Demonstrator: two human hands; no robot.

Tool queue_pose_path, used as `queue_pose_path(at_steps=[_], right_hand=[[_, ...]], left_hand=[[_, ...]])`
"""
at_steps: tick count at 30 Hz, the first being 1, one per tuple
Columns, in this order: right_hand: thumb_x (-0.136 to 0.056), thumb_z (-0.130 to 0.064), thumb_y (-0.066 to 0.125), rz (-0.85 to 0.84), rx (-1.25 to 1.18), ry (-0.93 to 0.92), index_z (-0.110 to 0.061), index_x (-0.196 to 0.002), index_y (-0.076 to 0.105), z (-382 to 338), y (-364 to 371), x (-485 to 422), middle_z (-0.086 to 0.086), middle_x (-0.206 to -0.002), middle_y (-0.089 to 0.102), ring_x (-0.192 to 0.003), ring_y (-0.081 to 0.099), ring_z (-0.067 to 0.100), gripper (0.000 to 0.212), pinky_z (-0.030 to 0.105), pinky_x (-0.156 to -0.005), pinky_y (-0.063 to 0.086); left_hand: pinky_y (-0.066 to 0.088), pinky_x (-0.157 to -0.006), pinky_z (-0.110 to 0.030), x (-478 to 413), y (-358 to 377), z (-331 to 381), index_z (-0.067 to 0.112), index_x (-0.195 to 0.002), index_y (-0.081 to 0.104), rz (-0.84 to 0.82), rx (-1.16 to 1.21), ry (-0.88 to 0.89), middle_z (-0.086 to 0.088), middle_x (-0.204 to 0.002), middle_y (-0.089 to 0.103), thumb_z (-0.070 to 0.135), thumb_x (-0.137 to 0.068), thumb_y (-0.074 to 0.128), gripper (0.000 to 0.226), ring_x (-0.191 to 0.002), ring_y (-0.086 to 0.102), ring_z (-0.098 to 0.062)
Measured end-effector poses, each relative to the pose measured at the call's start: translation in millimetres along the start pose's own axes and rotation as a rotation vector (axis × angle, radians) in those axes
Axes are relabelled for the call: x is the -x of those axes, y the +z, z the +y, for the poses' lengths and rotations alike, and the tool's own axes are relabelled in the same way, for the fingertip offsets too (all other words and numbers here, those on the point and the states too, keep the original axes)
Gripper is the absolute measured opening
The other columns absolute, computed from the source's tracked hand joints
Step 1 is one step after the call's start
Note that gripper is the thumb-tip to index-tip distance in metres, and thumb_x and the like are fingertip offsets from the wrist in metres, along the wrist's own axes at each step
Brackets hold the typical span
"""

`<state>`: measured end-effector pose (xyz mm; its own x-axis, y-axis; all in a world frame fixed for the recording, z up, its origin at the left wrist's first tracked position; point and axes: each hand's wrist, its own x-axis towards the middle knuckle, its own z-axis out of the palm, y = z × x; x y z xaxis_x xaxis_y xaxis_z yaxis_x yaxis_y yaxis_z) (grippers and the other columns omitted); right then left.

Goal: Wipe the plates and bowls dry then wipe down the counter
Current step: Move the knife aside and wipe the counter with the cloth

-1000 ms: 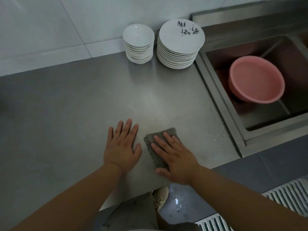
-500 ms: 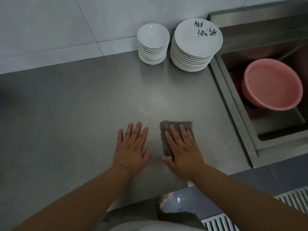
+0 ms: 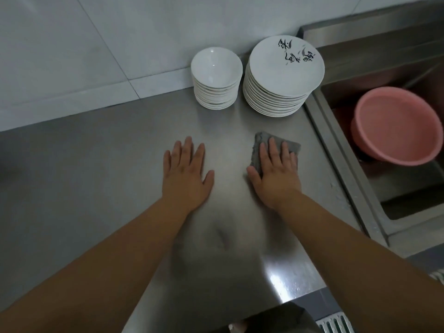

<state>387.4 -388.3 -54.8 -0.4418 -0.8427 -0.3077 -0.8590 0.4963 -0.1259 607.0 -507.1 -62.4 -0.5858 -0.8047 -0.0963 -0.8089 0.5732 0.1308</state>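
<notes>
The left grip (image 3: 186, 179) lies flat on the steel table (image 3: 96, 176), fingers straight and spread, holding nothing. To its right, the right grip (image 3: 276, 175) presses a grey cloth (image 3: 292, 145) onto the table with straight fingers, not curled round it. Farther back, against the tiled wall, the stack of bowls (image 3: 216, 78) stands just beside the stack of plates (image 3: 283, 75). At right, a pink basin (image 3: 396, 126) sits in the sink (image 3: 348, 169).

Black brush-style characters on the top plate (image 3: 286, 66) of the stack, near its far rim, too stylised to read; no other text, labels or numbers legible
</notes>
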Motion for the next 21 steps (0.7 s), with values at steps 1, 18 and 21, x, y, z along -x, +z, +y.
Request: queue_pose_path(at_steps=[1,18,21], right_hand=[[-0.094,-0.075,0.006,0.003,0.0,-0.018,-0.021,-0.167,0.004,-8,4,8,0.006,-0.175,-0.004,-0.159,-0.008,0.038,0.091,0.051,-0.128,-0.005],[-0.094,-0.074,0.003,-0.01,0.029,-0.131,-0.027,-0.167,0.0,-17,-18,-64,-0.001,-0.175,-0.008,-0.16,-0.01,0.03,0.087,0.046,-0.129,-0.006],[-0.097,-0.075,0.009,-0.016,0.015,-0.142,-0.023,-0.167,0.001,-25,-5,-30,0.003,-0.175,-0.008,-0.16,-0.011,0.033,0.088,0.048,-0.129,-0.007]], left_hand=[[0.009,-0.126,-0.056,-6,1,1,0.023,-0.162,0.023,-0.015,0.001,-0.014,-0.012,-0.171,0.013,0.059,-0.098,0.036,0.075,-0.156,0.011,-0.038],[0.008,-0.127,-0.055,-13,3,3,0.026,-0.164,0.014,-0.023,-0.004,-0.033,-0.009,-0.172,0.006,0.06,-0.097,0.031,0.077,-0.158,0.005,-0.035],[0.008,-0.127,-0.055,-13,4,2,0.026,-0.164,0.016,-0.019,0.007,-0.036,-0.009,-0.172,0.008,0.06,-0.097,0.033,0.078,-0.157,0.006,-0.036]])
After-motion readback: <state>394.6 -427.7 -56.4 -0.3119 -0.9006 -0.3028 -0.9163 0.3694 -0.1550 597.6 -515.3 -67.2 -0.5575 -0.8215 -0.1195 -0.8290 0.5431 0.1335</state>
